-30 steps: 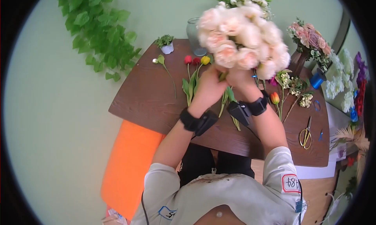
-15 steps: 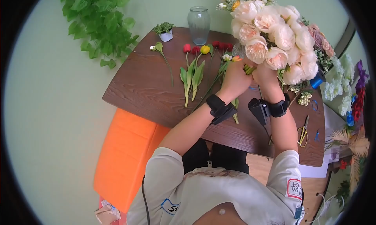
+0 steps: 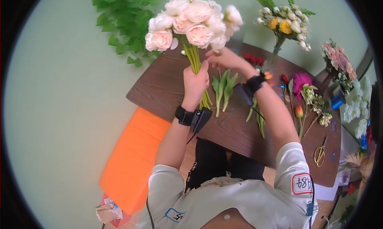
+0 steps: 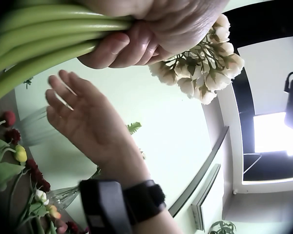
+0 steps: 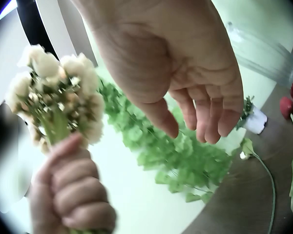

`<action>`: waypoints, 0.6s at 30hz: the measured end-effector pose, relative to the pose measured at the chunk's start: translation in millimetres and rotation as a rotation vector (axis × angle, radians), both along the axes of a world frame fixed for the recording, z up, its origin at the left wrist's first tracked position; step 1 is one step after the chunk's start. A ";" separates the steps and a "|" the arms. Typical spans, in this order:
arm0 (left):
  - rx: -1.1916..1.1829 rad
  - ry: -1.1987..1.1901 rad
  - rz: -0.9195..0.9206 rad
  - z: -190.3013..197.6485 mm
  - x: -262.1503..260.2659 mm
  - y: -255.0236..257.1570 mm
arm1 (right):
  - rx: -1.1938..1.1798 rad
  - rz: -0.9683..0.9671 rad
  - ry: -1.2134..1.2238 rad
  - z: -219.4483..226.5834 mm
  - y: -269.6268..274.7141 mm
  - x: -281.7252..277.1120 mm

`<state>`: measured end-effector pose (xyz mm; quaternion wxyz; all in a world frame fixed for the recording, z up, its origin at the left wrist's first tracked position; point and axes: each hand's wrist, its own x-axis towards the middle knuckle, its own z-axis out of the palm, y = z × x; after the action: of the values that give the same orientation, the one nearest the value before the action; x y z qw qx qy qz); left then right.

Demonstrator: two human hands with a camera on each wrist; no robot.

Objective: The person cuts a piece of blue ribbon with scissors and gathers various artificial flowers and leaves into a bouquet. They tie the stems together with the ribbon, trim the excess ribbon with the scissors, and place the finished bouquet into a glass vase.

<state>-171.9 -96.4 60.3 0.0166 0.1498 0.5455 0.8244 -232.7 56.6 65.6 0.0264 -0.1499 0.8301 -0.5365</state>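
Observation:
A bouquet of pale pink, full-petalled flowers (image 3: 191,21) is held upright above the table's left part. My left hand (image 3: 194,84) grips its bundle of green stems (image 4: 49,29) below the blooms, and the stem ends stick out under the fist. To the right of the bouquet is my right hand (image 3: 228,58), holding nothing, its fingers loosely extended close to the lower blooms. The right wrist view shows this right hand (image 5: 185,73) apart from the left fist (image 5: 75,190).
Tulips with green leaves (image 3: 225,87) lie on the brown table (image 3: 163,85). Behind stands a bunch of white and yellow flowers (image 3: 285,25). At right are a magenta flower (image 3: 302,84), a blue spool (image 3: 337,100) and gold-handled scissors (image 3: 320,154). An orange seat (image 3: 129,157) is at lower left.
The bouquet has moved from the right, where both hands held it, over to the left. My right hand has let go of it, while the left keeps its grip.

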 end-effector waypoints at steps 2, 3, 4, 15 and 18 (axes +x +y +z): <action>0.003 -0.016 0.011 0.8 2.2 -15.2 | 0.220 -0.077 -0.082 -30.0 -27.5 -34.7; 0.010 -0.042 0.006 1.5 3.8 -21.7 | 0.354 -0.114 -0.127 -31.8 -43.4 -41.2; 0.002 -0.047 0.021 2.6 6.0 -27.4 | 0.354 -0.100 -0.113 -33.3 -54.9 -45.5; 0.050 -0.075 -0.029 8.2 10.4 -63.8 | 0.786 -0.435 0.077 -107.4 -91.7 -78.2; 0.068 -0.060 -0.048 8.4 11.1 -61.6 | 0.755 -0.472 0.044 -107.0 -91.6 -78.4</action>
<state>-160.8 -158.0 68.7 0.0479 0.1385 0.5126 0.8460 -311.0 -35.1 -41.4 -0.0613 0.0525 0.9796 -0.1839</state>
